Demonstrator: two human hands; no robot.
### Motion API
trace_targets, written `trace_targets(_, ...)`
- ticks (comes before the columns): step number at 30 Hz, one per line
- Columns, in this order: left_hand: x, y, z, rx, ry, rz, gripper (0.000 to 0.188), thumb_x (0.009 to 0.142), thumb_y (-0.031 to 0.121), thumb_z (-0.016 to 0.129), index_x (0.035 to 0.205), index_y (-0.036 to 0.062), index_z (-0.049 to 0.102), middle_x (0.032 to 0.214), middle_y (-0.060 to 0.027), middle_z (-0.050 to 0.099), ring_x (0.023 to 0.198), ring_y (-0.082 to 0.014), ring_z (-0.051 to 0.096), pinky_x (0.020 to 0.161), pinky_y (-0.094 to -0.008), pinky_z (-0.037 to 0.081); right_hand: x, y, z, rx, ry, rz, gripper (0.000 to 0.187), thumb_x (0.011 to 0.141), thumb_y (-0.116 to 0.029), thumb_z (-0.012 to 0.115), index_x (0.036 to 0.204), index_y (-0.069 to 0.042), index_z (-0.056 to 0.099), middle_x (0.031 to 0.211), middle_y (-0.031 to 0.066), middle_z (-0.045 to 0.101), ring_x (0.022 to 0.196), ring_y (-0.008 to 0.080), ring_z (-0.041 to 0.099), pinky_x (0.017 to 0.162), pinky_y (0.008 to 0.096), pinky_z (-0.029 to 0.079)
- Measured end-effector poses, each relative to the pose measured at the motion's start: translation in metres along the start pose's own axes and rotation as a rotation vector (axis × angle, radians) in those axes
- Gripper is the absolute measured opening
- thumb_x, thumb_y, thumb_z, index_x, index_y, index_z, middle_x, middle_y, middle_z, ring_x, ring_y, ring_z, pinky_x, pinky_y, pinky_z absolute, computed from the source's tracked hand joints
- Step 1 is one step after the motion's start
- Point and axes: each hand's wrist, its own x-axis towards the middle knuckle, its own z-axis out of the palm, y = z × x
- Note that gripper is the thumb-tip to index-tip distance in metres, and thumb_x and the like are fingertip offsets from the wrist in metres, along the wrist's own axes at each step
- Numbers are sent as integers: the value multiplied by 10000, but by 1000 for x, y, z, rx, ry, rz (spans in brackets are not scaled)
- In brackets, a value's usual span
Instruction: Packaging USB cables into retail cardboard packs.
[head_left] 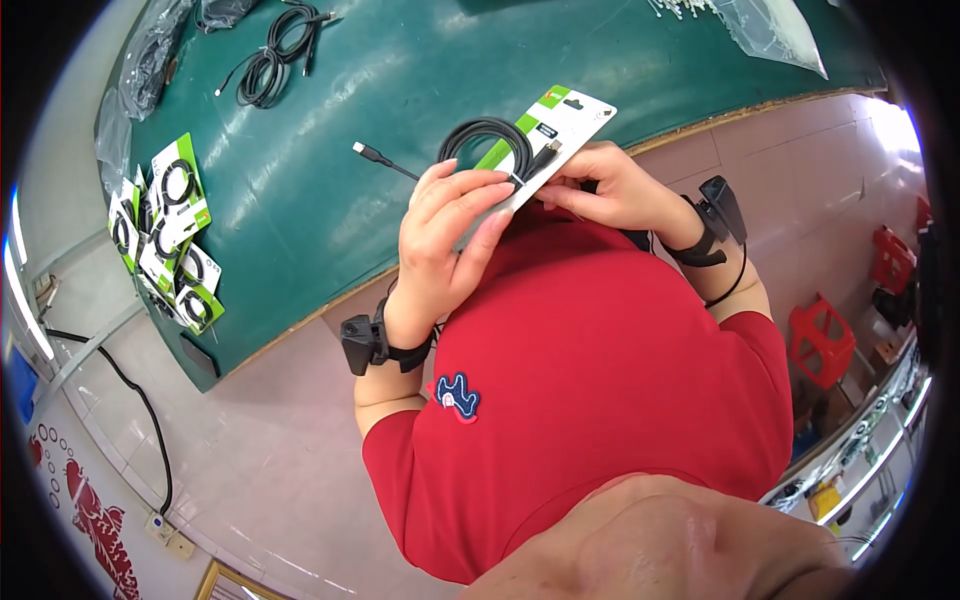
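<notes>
My left hand (450, 225) is closed on a coiled black cable (490, 122), pressing it against the front of a white and green backing card (578, 118). One plug end (372, 153) of the cable sticks out to the left over the table; another plug (546, 157) lies across the card. The card is tilted, with its hanging hole toward the upper right. My right hand (615, 188) is at the card's lower right edge, its fingers bent together partly behind it. What those fingertips pinch is hidden.
On the green table (330, 190), a pile of carded cables (180, 240) lies at the left. Loose black cables (275, 60) sit farther back, beside plastic bags (150, 70). A clear bag of white strips (770, 30) lies far right. Red stools (822, 340) stand on the floor.
</notes>
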Motion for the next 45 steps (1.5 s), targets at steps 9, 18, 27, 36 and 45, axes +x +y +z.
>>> trace_targets(9,-2,-9,20,-49,23,3,174,757,-4,720,917,62,705,916,-61,701,869,-229,661,922,-429,475,-15,4,-9,-89,-35,65,170,850,26,648,1018,23,675,904,89,696,848,161,665,733,292,520)
trace_targets(18,-7,-18,28,-16,-23,65,185,717,-36,702,875,59,690,894,-52,695,836,-228,653,907,-433,485,-28,-26,-61,-529,-22,-13,157,821,-13,687,978,-9,677,928,95,660,786,207,619,706,321,488)
trace_targets(27,-13,-30,34,-30,-124,108,198,708,-43,691,875,62,676,902,-37,689,864,-215,650,930,-430,474,8,-3,-26,-784,-204,-421,271,718,-82,759,967,-56,657,999,38,622,854,246,568,732,349,489)
trace_targets(36,-28,-25,35,172,304,-72,227,687,-19,775,872,44,661,962,-82,635,878,-235,624,807,-357,510,7,4,-20,-779,-225,-400,266,713,-71,753,960,-58,655,1024,33,624,854,246,564,742,354,496)
trace_targets(45,-24,-29,53,56,345,-197,294,709,-36,777,970,23,654,1076,-114,591,867,-242,613,689,-304,526,13,6,-17,-745,-211,-472,288,714,-70,760,983,-52,660,1011,48,622,816,241,564,726,343,506)
